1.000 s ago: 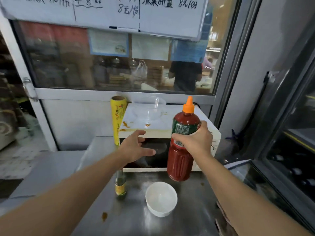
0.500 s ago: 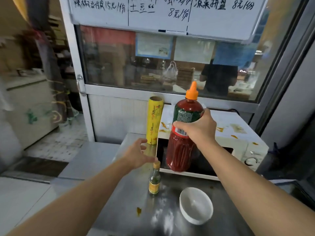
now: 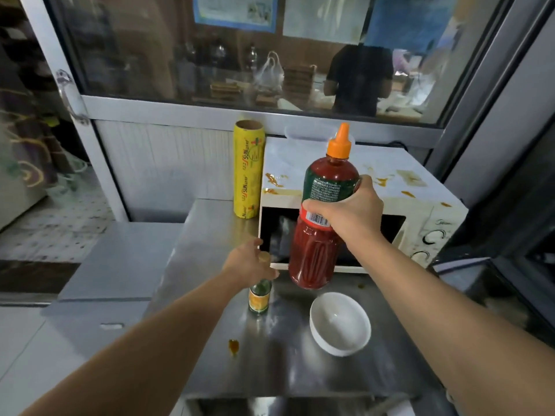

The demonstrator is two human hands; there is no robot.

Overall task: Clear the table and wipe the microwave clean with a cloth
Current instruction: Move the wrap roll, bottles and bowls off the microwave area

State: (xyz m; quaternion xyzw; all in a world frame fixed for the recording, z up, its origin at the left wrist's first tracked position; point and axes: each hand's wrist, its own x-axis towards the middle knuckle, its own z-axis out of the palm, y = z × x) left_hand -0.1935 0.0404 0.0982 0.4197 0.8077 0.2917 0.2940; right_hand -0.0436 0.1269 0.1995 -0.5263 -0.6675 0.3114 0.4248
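Both hands busy now: the left hand (image 3: 250, 262) has dropped onto the small bottle (image 3: 259, 295), fingers round its cap. The right hand (image 3: 348, 214) still grips the sauce bottle (image 3: 322, 223) above the worktop (image 3: 210, 340).

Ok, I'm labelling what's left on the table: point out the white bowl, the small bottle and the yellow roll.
white bowl (image 3: 340, 324): head view, inside of the bowl.
small bottle (image 3: 259, 300): head view, its yellow label.
yellow roll (image 3: 248, 169): head view, middle of its printed side.

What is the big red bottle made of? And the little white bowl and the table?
The red sauce bottle looks like see-through plastic with ridged sides. The white bowl is smooth and glossy, maybe ceramic or hard plastic; I cannot tell which. The table looks like brushed steel, grey and reflective.
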